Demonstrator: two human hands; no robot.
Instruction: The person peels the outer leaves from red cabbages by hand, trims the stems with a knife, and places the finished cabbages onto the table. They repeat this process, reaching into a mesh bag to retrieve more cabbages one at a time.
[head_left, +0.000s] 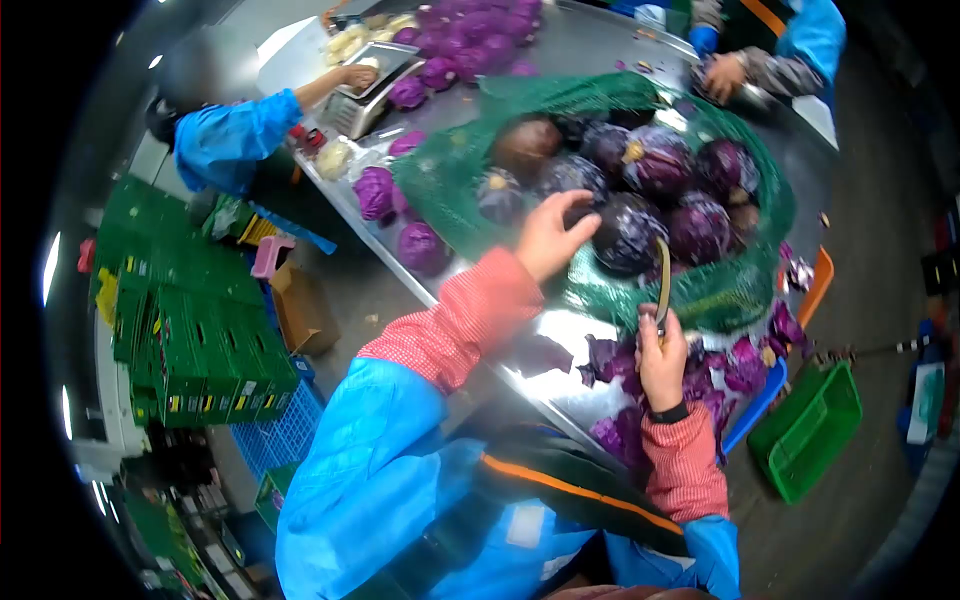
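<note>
Several dark purple cabbages lie in an opened green mesh bag (450, 190) on the metal table. My left hand (556, 236) has its fingers apart, at the left side of a dark cabbage (629, 234) near the front of the bag; whether the fingertips touch it is unclear. In my right hand (661, 358) is a knife (664, 282) with a curved blade, held upright, its tip beside that cabbage's right side. Loose purple leaves (610, 362) lie around my right hand.
Peeled purple cabbages (422, 247) sit left of the bag. A person (240, 135) works at the scale (378, 75); another person's hand (724, 77) is at the upper right. A green crate (806, 430) and blue tray (757, 405) are at the right.
</note>
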